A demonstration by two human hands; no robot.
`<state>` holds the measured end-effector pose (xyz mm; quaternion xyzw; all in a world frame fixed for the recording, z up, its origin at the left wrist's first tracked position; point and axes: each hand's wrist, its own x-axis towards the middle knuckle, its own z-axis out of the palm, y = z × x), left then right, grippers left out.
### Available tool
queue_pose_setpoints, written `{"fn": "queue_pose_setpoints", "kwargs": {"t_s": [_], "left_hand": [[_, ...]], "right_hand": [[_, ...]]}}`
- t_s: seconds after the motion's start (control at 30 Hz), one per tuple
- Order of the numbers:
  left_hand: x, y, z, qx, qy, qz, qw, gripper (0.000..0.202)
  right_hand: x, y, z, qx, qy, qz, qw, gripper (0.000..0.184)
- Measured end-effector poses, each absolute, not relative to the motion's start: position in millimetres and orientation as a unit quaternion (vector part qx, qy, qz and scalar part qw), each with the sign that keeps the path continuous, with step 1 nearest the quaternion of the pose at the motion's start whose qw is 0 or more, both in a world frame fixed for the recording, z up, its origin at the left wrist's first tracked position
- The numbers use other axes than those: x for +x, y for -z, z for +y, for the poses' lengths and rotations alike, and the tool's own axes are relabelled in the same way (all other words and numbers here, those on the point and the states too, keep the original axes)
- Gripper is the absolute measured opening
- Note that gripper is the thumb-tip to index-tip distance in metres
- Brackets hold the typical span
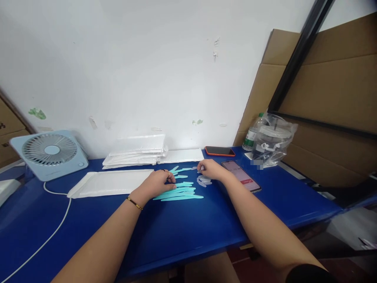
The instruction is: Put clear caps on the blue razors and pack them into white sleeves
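Note:
Several turquoise flat sticks [179,192] lie in a loose pile on the blue table [182,232]. My left hand [159,182], with a ring and a thin bracelet, rests curled on the pile's left end, fingers touching the sticks. My right hand [210,169] is pinched on a small clear piece [201,169] just above a little heap of clear pieces [204,181]. More turquoise sticks [180,170] lie between the two hands.
A white padded envelope [112,183] lies left of my left hand, a stack of them [138,154] against the wall. A small blue fan [50,154] with a white cable stands left. Two phones [241,175] [219,151], a bagged cup [272,143] and cardboard stand right.

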<state>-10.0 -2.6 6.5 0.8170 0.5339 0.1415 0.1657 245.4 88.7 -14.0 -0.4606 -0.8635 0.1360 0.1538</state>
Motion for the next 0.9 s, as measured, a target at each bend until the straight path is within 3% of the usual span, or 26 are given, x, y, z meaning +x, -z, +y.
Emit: {"fn": "queue_pose_setpoints", "kwargs": {"t_s": [0.23,0.33,0.43,0.57,0.9], "left_hand": [[-8.4,0.6,-0.1,0.777,-0.176,0.563,0.222,0.027],[-6.8,-1.1,1.0,0.747,-0.245,0.561,0.259,0.029],[-4.4,-4.3,1.0,0.710,-0.313,0.543,0.320,0.031],[-3.8,-7.8,-2.0,0.666,-0.365,0.526,0.382,0.032],[-9.9,-10.8,-4.0,0.647,-0.384,0.540,0.377,0.032]], "right_hand": [[244.4,11.9,86.0,-0.442,-0.115,-0.876,0.156,0.014],[244.8,9.6,85.4,-0.432,-0.134,-0.864,0.222,0.015],[245.5,4.7,85.0,-0.422,-0.231,-0.818,0.316,0.010],[244.4,-5.4,78.3,-0.384,-0.350,-0.748,0.412,0.025],[237.9,-17.0,62.3,-0.318,-0.490,-0.685,0.434,0.030]]}}
